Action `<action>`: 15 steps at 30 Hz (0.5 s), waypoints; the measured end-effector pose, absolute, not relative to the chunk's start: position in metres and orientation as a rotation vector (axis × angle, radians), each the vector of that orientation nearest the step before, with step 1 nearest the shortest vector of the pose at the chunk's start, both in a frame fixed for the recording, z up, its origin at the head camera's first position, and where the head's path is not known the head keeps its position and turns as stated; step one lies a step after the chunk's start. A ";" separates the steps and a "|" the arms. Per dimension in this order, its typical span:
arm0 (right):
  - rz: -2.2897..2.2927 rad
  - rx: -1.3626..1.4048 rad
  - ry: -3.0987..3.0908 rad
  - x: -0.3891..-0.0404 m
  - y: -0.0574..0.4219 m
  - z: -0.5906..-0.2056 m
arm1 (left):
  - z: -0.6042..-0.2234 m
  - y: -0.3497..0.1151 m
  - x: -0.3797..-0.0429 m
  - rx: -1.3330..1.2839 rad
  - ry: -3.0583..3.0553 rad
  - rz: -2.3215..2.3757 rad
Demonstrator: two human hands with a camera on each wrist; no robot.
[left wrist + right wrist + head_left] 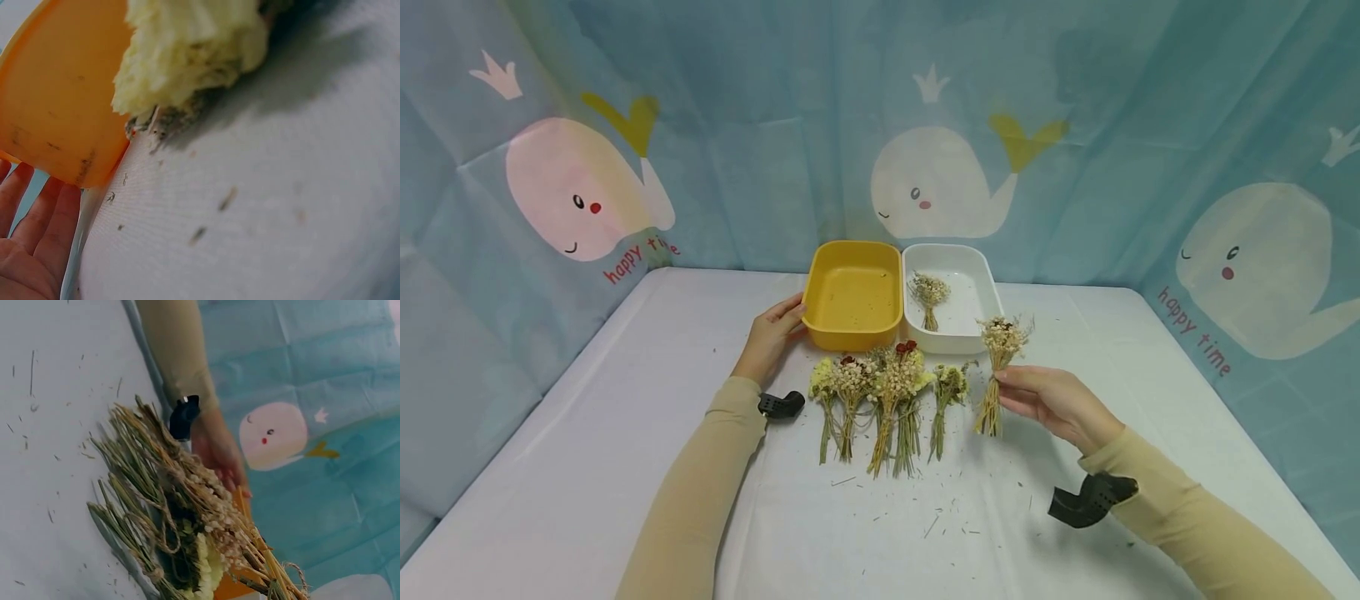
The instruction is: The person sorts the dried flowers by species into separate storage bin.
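Note:
My right hand [1052,402] pinches a small bunch of dried flowers [1002,342] by its stems, upright in front of the white bin [955,343]. In the right wrist view, stems [269,559] show at the bottom, but the right hand does not. My left hand [775,333] rests its extended fingers against the left wall of the yellow bin [853,340]; the left wrist view shows these fingers [44,209] by the bin wall [69,100]. Another dried bunch [929,293] lies inside the white bin.
Several tied dried flower bunches [891,392] lie in a row before the bins, with a smaller bunch [946,392] to their right. Broken stem bits [931,525] are scattered on the white tablecloth [820,542]. A blue whale-print curtain [760,192] stands behind the bins.

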State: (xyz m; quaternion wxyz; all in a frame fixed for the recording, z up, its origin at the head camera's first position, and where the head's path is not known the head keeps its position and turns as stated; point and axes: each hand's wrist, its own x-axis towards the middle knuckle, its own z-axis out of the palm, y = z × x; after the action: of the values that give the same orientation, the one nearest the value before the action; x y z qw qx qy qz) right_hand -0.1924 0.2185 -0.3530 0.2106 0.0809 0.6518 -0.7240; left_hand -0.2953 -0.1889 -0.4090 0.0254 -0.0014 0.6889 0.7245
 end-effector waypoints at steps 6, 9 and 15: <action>-2.016 0.209 1.831 -0.205 0.216 -0.348 | -0.409 -0.189 -0.295 0.000 2.143 2.234; -2.019 0.196 1.834 -0.212 0.215 -0.345 | -0.410 -0.190 -0.294 0.012 2.139 2.243; -2.014 0.213 1.854 -0.225 0.212 -0.340 | -0.410 -0.189 -0.295 0.018 2.134 2.251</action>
State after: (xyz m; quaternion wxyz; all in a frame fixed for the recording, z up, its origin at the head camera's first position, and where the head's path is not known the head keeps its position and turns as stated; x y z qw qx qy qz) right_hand -0.2246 0.2124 -0.3405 0.1966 0.0762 0.6621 -0.7191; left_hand -0.2950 -0.1891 -0.4100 0.0199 0.0056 0.6879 0.7255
